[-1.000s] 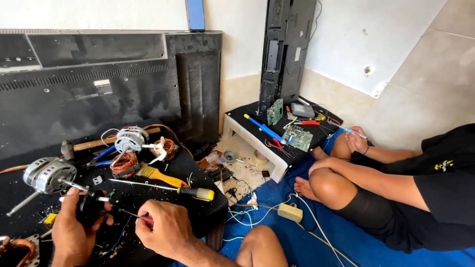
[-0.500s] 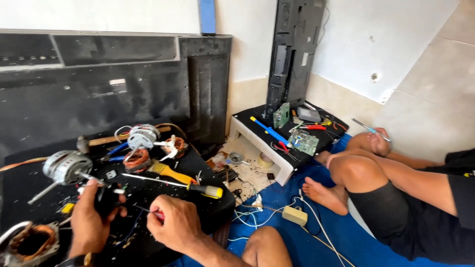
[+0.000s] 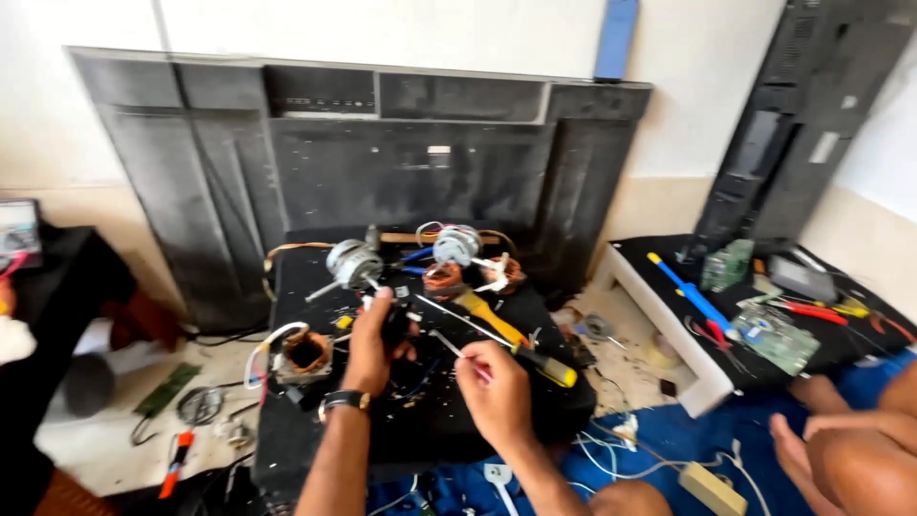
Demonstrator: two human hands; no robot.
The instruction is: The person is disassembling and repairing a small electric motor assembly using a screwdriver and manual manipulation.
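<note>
- Left hand point(image 3: 371, 336), watch on its wrist, is closed around a dark part point(image 3: 394, 325) at the middle of the black board point(image 3: 420, 430).
- Right hand point(image 3: 495, 390) pinches a thin metal probe point(image 3: 445, 345) aimed at that part.
- Yellow-handled screwdriver point(image 3: 546, 365) lies just beside the right hand.
- Two motors point(image 3: 353, 263) sit near the board's far edge.

A black work board point(image 3: 439, 435) carries fan motors point(image 3: 351, 263), copper coil point(image 3: 306, 352) and screwdrivers point(image 3: 497, 325).

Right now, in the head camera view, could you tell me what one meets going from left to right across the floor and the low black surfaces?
Orange-handled tool on the floor → copper-wound coil → left hand → right hand → yellow-tipped screwdriver → blue-handled tool → green circuit board.
</note>
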